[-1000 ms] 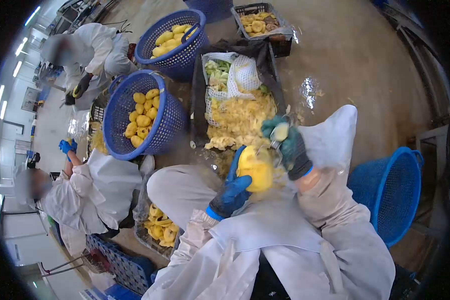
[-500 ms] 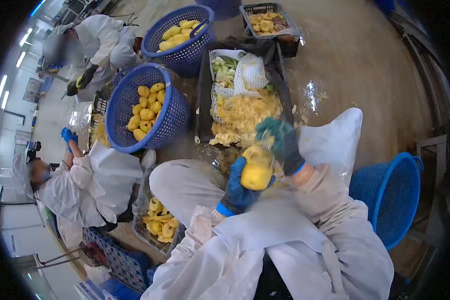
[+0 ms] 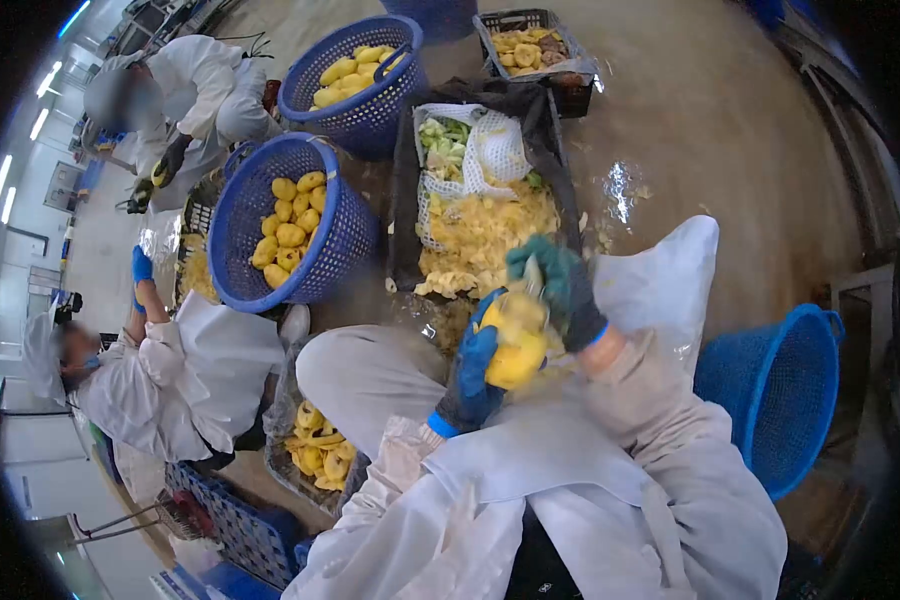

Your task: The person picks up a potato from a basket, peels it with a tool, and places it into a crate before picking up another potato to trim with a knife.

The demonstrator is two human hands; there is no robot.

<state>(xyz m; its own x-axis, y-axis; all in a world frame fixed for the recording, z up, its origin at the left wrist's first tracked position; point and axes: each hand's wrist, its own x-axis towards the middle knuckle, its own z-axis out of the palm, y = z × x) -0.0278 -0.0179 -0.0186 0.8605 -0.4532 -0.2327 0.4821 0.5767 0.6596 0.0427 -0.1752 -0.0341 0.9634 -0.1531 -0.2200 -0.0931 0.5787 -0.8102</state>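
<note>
Wet floor (image 3: 710, 150): brown, glinting, as I watch remotely.
Left hand (image 3: 465, 368): fingers clasping the yellow fruit (image 3: 516, 352) above the white apron (image 3: 530, 455).
Right hand (image 3: 562, 288): fingers bent around a blurred tool (image 3: 534, 274) at the fruit's far end; contact, I cannot tell.

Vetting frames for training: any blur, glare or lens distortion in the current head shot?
Head view: right hand and top of the yellow fruit smeared, likely motion; head view: white glare on the wet floor, strip lights bright; head view: strong fisheye curvature, black corners.
</note>
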